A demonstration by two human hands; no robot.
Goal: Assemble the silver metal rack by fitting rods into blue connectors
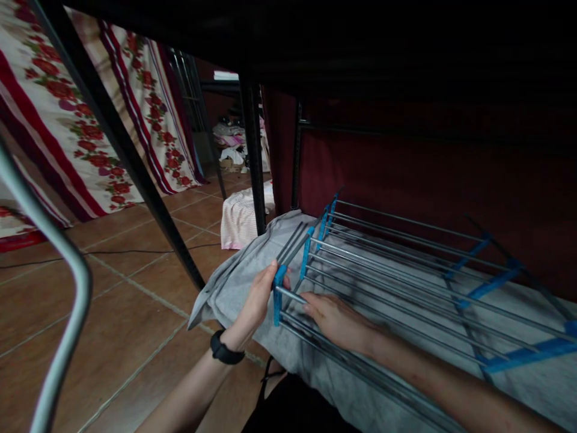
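A folded metal drying rack (396, 264) with silver rods and blue plastic joints lies flat on a grey cloth (234, 282) on the floor. My left hand (258, 300), with a black watch on its wrist, grips the rack's near blue end piece (279, 294). My right hand (336, 319) lies on the rods just beside that end piece, fingers curled round a rod.
A black metal frame leg (135, 168) slants across at the left, and another black post (253, 156) stands behind the rack. A grey tube (67, 313) curves at the far left. Floral bedding (90, 120) hangs beyond on the tiled floor. A dark red wall lies behind the rack.
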